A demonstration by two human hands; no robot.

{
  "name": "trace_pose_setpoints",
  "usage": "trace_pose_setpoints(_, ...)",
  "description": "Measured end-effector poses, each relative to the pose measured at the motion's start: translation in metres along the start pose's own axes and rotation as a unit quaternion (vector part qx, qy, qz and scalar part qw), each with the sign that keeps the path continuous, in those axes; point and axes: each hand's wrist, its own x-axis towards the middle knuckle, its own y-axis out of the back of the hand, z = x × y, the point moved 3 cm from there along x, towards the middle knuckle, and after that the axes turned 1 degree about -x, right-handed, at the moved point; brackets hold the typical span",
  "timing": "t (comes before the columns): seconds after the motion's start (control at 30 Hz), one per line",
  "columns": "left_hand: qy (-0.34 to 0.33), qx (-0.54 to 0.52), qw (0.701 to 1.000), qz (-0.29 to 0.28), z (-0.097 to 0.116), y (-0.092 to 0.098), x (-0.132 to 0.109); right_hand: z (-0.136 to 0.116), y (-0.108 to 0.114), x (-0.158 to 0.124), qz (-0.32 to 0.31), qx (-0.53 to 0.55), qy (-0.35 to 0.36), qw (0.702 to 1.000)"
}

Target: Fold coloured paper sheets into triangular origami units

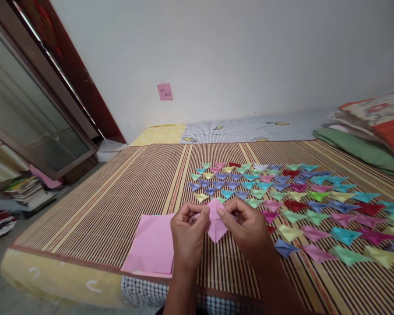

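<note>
A pink folded paper (pixel 216 223), diamond-shaped with a crease down its middle, is held up between both hands above the striped mat. My left hand (pixel 189 232) pinches its left side, thumb on the front face. On the right side, my right hand (pixel 248 225) grips it the same way, fingers curled behind. A stack of square pink paper sheets (pixel 151 247) lies just left of my left hand. Rows of small folded paper boats (pixel 292 216) in many colours spread beyond and to the right of my hands.
The striped mat (pixel 101 192) covers the bed, its front edge (pixel 68 261) close to me. Folded cloths and a cushion (pixel 364 140) are piled at the right. A pink note (pixel 165 92) is on the white wall. Books (pixel 26 190) stand low at the left beside a glass-panelled cabinet (pixel 36 100).
</note>
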Motion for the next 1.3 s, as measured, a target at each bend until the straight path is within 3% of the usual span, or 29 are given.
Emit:
trace_pose_setpoints(0.33, -0.070, 0.077, 0.994, 0.033, 0.002, -0.001, -0.004, -0.007, -0.003, -0.001, 0.033, -0.023, 0.010, 0.999)
trace_pose_setpoints(0.7, -0.074, 0.058, 0.995, 0.042, -0.002, -0.001, -0.005, -0.007, -0.006, -0.001, 0.041, -0.017, 0.024, 0.999)
trace_pose_setpoints(0.87, -0.002, -0.040, 0.999, 0.016, -0.004, -0.002, -0.002, -0.009, -0.004, 0.000, 0.059, -0.027, 0.044, 0.997)
trace_pose_setpoints(1.07, 0.122, -0.107, 0.983, -0.082, -0.016, -0.002, 0.002, -0.005, 0.000, 0.000, 0.068, -0.026, 0.045, 0.996)
trace_pose_setpoints(1.3, 0.119, -0.148, 0.974, -0.124, -0.016, -0.003, 0.000, -0.007, 0.005, 0.001, 0.075, -0.039, 0.061, 0.995)
